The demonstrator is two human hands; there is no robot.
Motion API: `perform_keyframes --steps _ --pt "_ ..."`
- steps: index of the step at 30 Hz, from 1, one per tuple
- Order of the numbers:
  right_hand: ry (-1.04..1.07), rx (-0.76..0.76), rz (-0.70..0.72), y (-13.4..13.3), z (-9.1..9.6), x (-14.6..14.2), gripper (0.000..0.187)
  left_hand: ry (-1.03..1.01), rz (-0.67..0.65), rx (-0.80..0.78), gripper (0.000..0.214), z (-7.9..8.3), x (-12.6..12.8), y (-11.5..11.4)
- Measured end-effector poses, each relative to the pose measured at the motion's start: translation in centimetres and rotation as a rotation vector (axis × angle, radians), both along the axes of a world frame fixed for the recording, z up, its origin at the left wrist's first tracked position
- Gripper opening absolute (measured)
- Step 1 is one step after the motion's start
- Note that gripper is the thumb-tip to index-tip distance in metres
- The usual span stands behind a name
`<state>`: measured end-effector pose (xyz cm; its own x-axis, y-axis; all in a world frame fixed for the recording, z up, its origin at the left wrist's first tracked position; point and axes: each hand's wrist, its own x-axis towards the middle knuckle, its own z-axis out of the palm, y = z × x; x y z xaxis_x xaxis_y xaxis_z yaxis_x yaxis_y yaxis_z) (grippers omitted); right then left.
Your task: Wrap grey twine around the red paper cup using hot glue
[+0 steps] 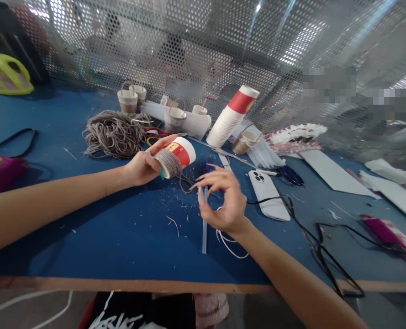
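In my left hand (pixel 141 165) is a red and white paper cup (pixel 187 153), tilted on its side with its rim to the right. Grey cord (pixel 168 163) is wound in close turns around the cup's lower part. A loose length of it hangs from the cup and runs toward my right hand (pixel 225 198). That hand's thumb and index finger are pinched together at the cord, though the exact contact is hard to see. Beneath those fingers a translucent glue stick (pixel 204 237) lies on the blue table (pixel 120 242).
Behind the cup lie a heap of grey cord (pixel 115 135) and scissors (pixel 155 132). Stacked paper cups (pixel 226 121) lean near small cord-wrapped baskets (pixel 175 119). A white phone (pixel 269 196), black cables (pixel 295 219) and a purple box (pixel 391 233) lie rightward. Perforated metal (pixel 189 50) stands behind.
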<state>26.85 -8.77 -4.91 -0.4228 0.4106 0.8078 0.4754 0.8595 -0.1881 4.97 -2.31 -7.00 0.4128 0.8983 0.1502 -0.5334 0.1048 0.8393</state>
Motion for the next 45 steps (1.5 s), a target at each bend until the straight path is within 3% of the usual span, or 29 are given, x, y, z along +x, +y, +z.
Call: perform_keyframes --steps 2,4,6,12,16,19,24,28,32,34,36,41,45 --pt "0.114 -0.053 -0.061 0.4 -0.3 -0.2 0.056 0.033 -0.007 0.106 0.081 -0.3 0.2 0.0" --pt "0.094 -0.163 -0.025 0.8 -0.7 -0.3 0.076 0.078 0.017 0.197 0.084 -0.7 0.4 -0.1" --pt "0.041 -0.249 0.038 1.2 -1.1 -0.2 0.08 0.119 0.061 0.281 0.088 -1.0 0.6 -0.1" --pt "0.0 -0.203 0.029 1.5 -1.5 0.2 0.077 0.262 0.163 0.538 0.089 -1.4 1.0 -0.9" --pt "-0.027 -0.211 0.065 1.4 -1.3 0.0 0.074 0.333 0.202 0.576 0.094 -1.1 0.9 -1.6" --pt "0.015 -0.242 -0.02 1.2 -1.4 -0.1 0.074 0.36 0.254 0.595 0.08 -1.0 0.9 -1.7" --pt "0.125 -0.278 -0.095 0.6 -1.6 -0.2 0.074 0.347 0.275 0.681 0.077 -1.1 1.0 -1.6" --pt "0.229 -0.39 -0.133 0.2 -1.4 -0.5 0.066 0.321 0.36 0.653 0.077 -1.2 1.2 -1.5" --pt "0.241 -0.593 -0.035 0.0 -1.2 -0.7 0.045 0.326 0.435 0.668 0.082 -1.1 1.2 -1.4" --pt "0.187 -0.624 -0.01 -0.2 -1.0 -0.7 0.034 0.338 0.458 0.671 0.082 -1.1 1.1 -1.4" --pt "0.123 -0.565 -0.007 -0.4 -0.8 -0.5 0.026 0.344 0.484 0.665 0.081 -1.1 1.1 -1.4" --pt "-0.174 -0.236 -0.013 -1.0 -0.4 -0.2 0.019 0.357 0.52 0.658 0.082 -1.3 1.1 -1.1" --pt "-0.452 0.077 0.189 -1.4 0.1 -0.2 0.03 0.379 0.544 0.647 0.08 -1.6 1.2 -0.7"
